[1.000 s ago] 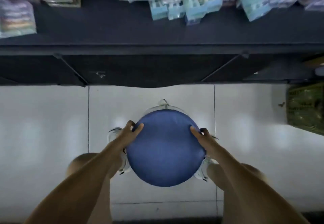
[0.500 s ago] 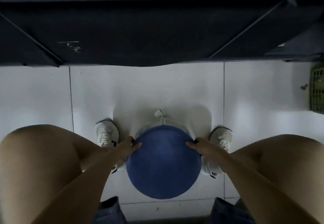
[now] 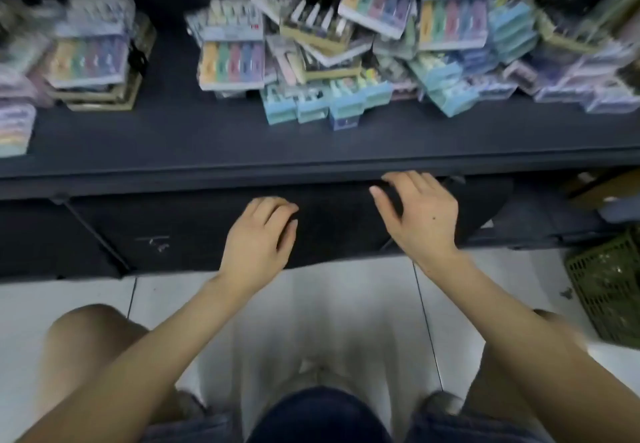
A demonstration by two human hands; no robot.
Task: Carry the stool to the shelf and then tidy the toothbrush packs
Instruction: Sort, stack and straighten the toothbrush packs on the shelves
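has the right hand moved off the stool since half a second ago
Yes. The right hand has left the rim of the stool and gone forward, and is now open at the front edge of the shelf.

One left hand (image 3: 258, 238), one right hand (image 3: 420, 215), one stool (image 3: 318, 411), one shelf (image 3: 311, 144), one crate (image 3: 609, 290); toothbrush packs (image 3: 232, 58) uncountable.

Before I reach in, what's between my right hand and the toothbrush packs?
Head view: only bare shelf board between right hand and toothbrush packs.
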